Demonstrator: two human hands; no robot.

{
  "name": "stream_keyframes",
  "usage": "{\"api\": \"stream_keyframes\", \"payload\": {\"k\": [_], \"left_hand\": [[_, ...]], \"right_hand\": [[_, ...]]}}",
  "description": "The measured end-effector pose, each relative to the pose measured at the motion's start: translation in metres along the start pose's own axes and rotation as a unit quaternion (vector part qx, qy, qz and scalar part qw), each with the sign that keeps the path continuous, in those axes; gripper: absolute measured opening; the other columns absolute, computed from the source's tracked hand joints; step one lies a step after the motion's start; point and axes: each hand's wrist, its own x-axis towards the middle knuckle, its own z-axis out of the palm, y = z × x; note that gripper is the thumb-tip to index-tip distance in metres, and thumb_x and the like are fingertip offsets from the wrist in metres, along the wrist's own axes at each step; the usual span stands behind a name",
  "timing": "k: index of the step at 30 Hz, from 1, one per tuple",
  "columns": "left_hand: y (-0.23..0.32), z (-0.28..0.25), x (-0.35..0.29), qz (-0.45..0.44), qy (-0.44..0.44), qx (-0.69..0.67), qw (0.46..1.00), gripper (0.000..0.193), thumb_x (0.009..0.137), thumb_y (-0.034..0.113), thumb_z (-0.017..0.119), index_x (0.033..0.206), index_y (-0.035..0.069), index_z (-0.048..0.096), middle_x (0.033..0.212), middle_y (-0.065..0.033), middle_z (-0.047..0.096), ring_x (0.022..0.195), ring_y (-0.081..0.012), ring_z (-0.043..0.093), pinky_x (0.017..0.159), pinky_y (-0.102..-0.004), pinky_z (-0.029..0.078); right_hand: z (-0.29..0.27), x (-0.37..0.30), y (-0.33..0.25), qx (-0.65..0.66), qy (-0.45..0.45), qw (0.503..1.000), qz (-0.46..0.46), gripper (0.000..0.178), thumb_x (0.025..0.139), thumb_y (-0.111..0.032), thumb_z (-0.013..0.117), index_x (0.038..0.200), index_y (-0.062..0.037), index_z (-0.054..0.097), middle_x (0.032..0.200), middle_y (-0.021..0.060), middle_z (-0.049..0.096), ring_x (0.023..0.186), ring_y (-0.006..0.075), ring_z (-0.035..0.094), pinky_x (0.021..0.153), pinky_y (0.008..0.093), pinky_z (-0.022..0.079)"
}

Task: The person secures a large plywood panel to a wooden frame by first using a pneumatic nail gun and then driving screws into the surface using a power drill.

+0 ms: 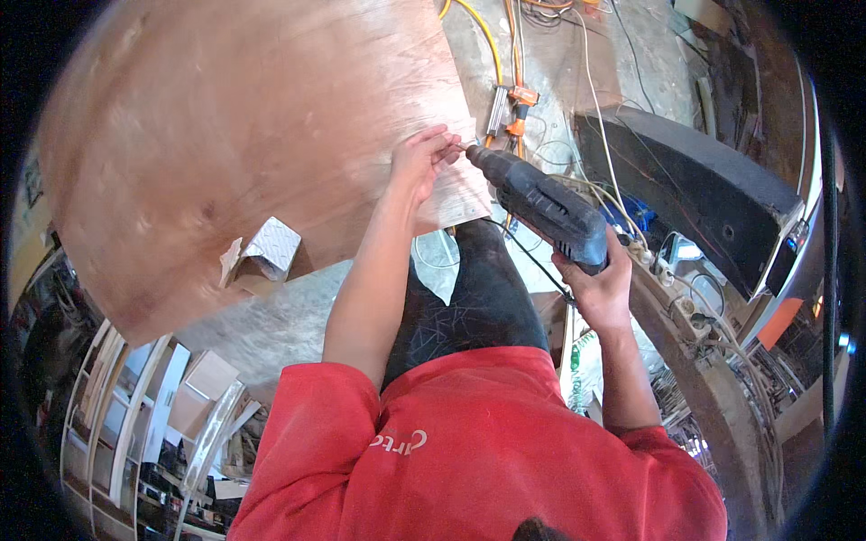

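Observation:
My right hand [600, 284] is wrapped round the rear of a black corded power drill [546, 200], which points up and to the left. Close to the drill's chuck, at the right edge of a large plywood sheet [244, 117], my left hand [424, 164] has its fingers pinched together. Something thin and small shows between those fingertips and the chuck, but its kind is too small to tell. A small open cardboard box [272, 247] with a patterned silvery side sits near the sheet's front edge.
Orange and yellow cords with an orange-black tool [520, 110] lie on the floor beyond the drill. A long black case [686, 185] stands at the right, near a wooden beam [717, 397] with cables. Racks of wood pieces [149, 415] fill the lower left.

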Motion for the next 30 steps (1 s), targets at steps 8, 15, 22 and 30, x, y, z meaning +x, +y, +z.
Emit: {"api": "stream_keyframes", "payload": {"k": [8, 15, 22, 30], "left_hand": [[-0.017, -0.001, 0.015, -0.085, -0.042, -0.152, 0.984, 0.021, 0.094, 0.0, 0.069, 0.114, -0.004, 0.064, 0.109, -0.0167, 0.072, 0.101, -0.0259, 0.072, 0.091, -0.0336, 0.062], [-0.026, -0.007, 0.028, -0.127, -0.044, -0.228, 0.964, 0.019, 0.096, 0.001, 0.066, 0.114, -0.004, 0.065, 0.107, -0.0153, 0.072, 0.103, -0.0247, 0.072, 0.092, -0.0325, 0.062], [-0.027, 0.003, 0.03, -0.123, -0.05, -0.242, 0.961, 0.022, 0.1, 0.01, 0.064, 0.119, -0.002, 0.064, 0.116, -0.0151, 0.073, 0.109, -0.0274, 0.07, 0.097, -0.0378, 0.058], [-0.03, 0.009, 0.037, -0.105, -0.046, -0.244, 0.963, 0.022, 0.102, 0.012, 0.061, 0.12, -0.002, 0.064, 0.118, -0.0154, 0.072, 0.113, -0.027, 0.069, 0.099, -0.037, 0.057]], "right_hand": [[0.0, 0.02, 0.007, -0.059, 0.013, 0.996, -0.059, 0.046, 0.084, -0.002, 0.081, 0.126, 0.0014, 0.062, 0.108, 0.008, 0.073, 0.096, 0.0144, 0.067, 0.088, 0.0292, 0.052], [0.001, 0.027, 0.003, -0.038, -0.003, 0.999, -0.009, 0.063, 0.077, -0.003, 0.083, 0.135, 0.0038, 0.059, 0.118, 0.0145, 0.073, 0.109, 0.018, 0.066, 0.101, 0.0333, 0.049], [0.006, 0.036, 0.005, -0.056, 0.013, 0.997, -0.044, 0.047, 0.083, -0.003, 0.082, 0.126, 0.0019, 0.062, 0.11, 0.0074, 0.073, 0.098, 0.015, 0.066, 0.089, 0.0293, 0.052], [0.006, 0.047, 0.005, -0.066, 0.009, 0.997, -0.046, 0.047, 0.083, -0.001, 0.081, 0.126, 0.0011, 0.062, 0.107, 0.0069, 0.073, 0.093, 0.0135, 0.066, 0.086, 0.0293, 0.053]]}}
